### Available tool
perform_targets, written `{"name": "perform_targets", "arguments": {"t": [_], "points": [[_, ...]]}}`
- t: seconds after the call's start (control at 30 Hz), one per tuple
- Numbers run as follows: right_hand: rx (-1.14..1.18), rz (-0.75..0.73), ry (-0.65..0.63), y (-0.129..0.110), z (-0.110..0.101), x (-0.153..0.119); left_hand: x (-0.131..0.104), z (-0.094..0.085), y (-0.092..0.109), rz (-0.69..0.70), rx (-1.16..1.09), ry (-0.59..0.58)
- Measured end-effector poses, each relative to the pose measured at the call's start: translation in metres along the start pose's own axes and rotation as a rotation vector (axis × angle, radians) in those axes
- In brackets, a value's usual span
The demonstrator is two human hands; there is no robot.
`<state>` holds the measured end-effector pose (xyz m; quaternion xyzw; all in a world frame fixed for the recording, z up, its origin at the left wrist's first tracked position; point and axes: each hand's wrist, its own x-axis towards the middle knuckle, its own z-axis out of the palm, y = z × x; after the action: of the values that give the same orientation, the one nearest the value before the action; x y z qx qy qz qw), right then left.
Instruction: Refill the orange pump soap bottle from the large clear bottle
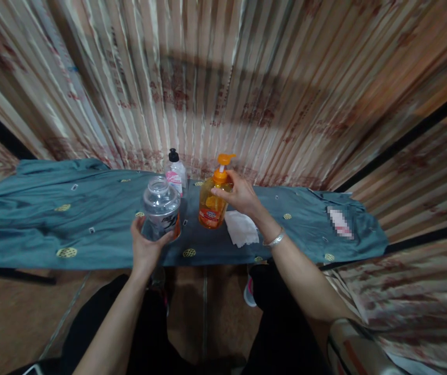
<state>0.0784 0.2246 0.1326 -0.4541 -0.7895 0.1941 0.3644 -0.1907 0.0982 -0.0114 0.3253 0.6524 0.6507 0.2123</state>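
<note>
My left hand (148, 245) is wrapped round the lower part of a clear plastic bottle (161, 205) with a wide, uncapped mouth and a dark and orange label. To its right, my right hand (241, 192) grips an orange pump bottle (210, 205) near its shoulder, thumb in front. The pump bottle holds amber liquid, carries a red-orange label and stands nearly upright. Just behind the clear bottle is a smaller translucent bottle (175, 177) with a black cap and pink label. A folded white tissue (242, 229) lies on the cloth below my right wrist.
A teal cloth with yellow dots (102, 229) covers the narrow surface. Behind it hangs a pleated patterned curtain (208, 94). Black bars (411, 135) run along the right side. A pixelated patch (339, 223) hides something at the right end. My legs are below the front edge.
</note>
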Motion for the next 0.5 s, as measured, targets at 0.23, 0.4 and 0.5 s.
{"name": "perform_targets", "arguments": {"t": [0.23, 0.4, 0.5], "points": [[0.164, 0.091, 0.128, -0.005, 0.012, 0.001, -0.053, -0.027, 0.002, 0.027, -0.047, -0.19], [0.212, 0.083, 0.156, -0.011, 0.01, -0.009, -0.073, 0.025, 0.026, 0.158, -0.047, -0.408], [0.228, 0.045, 0.128, -0.013, 0.003, -0.018, -0.053, 0.066, 0.037, 0.222, -0.041, -0.409]]}}
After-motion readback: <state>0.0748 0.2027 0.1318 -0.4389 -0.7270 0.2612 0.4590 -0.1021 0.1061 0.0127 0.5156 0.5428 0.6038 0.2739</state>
